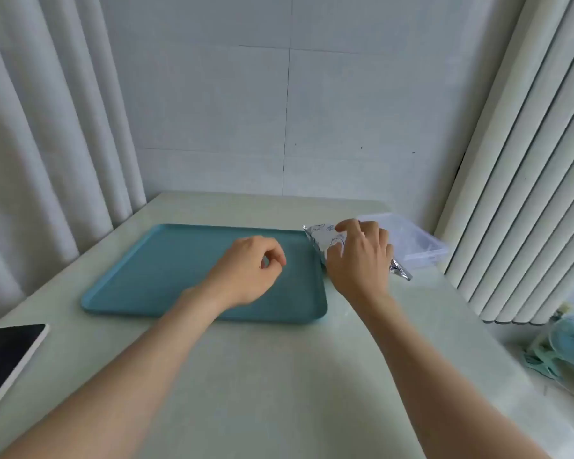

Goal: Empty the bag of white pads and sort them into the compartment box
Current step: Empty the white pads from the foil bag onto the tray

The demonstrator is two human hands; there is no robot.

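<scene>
- Dark-screened phone (7,356) lies at the bench's (246,376) left edge, not part of this job.
- Teal tray (153,266) sits mid-bench with nothing on it.
- Left hand (249,273) hovers over the tray's right half. Its fingers (272,251) are loosely curled, thumb near forefinger, holding nothing.
- Foil bag (322,240) lies on the bench just off the tray's far right corner, right up against the box.
- Right hand (358,256) is on top of the bag, fingers (348,226) curled over it, thumb on the near side, gripping it.
- Clear compartment box (421,240) is at the far right, near the blinds. No pads visible in it.
- Step, as I read it: picking up the bag, with emptying and sorting not started.
- Next: lift the bag over the tray, use the left hand to open it, tip the pads out.
</scene>
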